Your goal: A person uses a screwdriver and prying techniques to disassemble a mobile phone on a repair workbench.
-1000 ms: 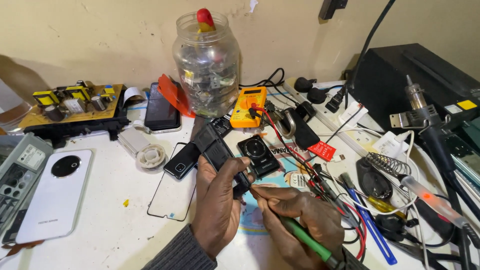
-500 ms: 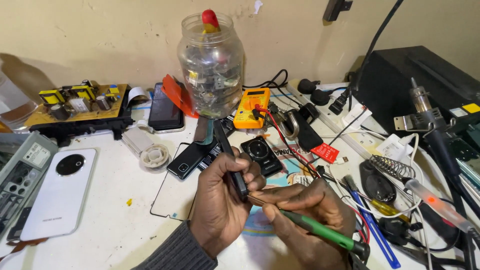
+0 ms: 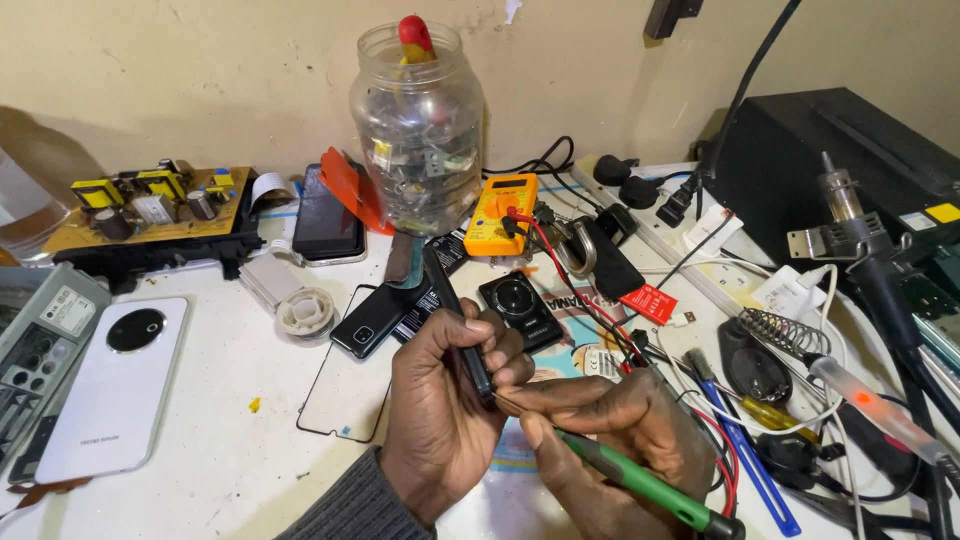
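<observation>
The dark phone (image 3: 455, 310) was lying fairly flat in the left hand (image 3: 440, 410) a second ago; now it is tipped up on edge, its long side facing the person, so the thin side of the case is what the tool can get at. The left fingers (image 3: 478, 345) are curled tight round its lower half, thumb on the near face. It stands just above those fingertips, leaning away toward the clear plastic jar (image 3: 418, 130).

The right hand (image 3: 610, 430) has closed in beside it, fingers pinched shut round a green-handled screwdriver (image 3: 640, 485), whose fine tip (image 3: 505, 402) touches the phone's lower edge just under the left fingertips. I'd judge the work has moved to that edge.

The phone looks slim, black and glossy, and from here I can't tell whether it is opened.

Past the fingers lie a second black phone (image 3: 372, 318) and a yellow multimeter (image 3: 502, 212).
</observation>
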